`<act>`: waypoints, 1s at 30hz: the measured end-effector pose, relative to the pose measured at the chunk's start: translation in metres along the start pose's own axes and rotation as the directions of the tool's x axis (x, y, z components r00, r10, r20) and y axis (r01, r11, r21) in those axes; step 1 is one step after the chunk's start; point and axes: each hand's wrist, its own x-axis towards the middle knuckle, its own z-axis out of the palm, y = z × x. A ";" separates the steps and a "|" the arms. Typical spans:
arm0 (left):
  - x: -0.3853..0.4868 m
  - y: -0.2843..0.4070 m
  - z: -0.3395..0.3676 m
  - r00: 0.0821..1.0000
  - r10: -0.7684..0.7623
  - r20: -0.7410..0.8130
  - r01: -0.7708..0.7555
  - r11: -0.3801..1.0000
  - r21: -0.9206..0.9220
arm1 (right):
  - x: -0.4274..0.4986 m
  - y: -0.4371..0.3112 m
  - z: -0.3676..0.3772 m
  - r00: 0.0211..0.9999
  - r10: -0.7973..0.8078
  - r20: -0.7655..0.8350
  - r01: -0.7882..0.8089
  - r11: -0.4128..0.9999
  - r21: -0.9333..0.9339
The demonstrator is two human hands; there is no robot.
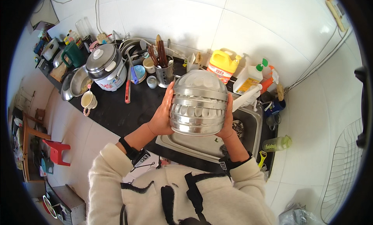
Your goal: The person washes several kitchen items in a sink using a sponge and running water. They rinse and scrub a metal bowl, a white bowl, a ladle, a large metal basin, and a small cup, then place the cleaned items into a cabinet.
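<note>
A stack of shiny metal bowls (199, 107) is held up in front of me, domed side uppermost, with several rims showing as bands. My left hand (163, 115) presses on the stack's left side, fingers pointing up along it. On the opposite side my right hand (227, 124) grips it, partly hidden behind the metal. Beneath and beyond the bowls is a stainless steel sink (258, 128), its left part blocked from sight by them. A dark patterned scrubber or cloth (238, 128) lies in the sink, and a white faucet (246, 99) reaches over it.
Behind the bowls stand a yellow detergent jug (222, 64), a green-topped pump bottle (248, 79) and a steel chopstick holder (165, 73). Leftward on the black counter (122, 117) are a rice cooker (106, 69) and a cup (89, 100). A green-lidded bottle (275, 144) lies right of the sink.
</note>
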 end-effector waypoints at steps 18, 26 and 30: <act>-0.025 0.029 0.010 0.883 -0.461 0.089 0.453 0.887 0.094 | -0.026 0.004 0.002 0.832 0.540 0.125 -0.554 0.796 0.246; -0.058 0.032 -0.002 0.834 -0.549 -0.061 0.550 0.835 -0.007 | -0.049 0.000 0.024 0.431 0.865 0.255 -0.840 0.282 0.464; -0.075 0.024 -0.021 0.777 -0.607 -0.166 0.603 0.794 -0.082 | -0.048 -0.007 0.046 0.365 0.878 0.310 -0.847 0.174 0.503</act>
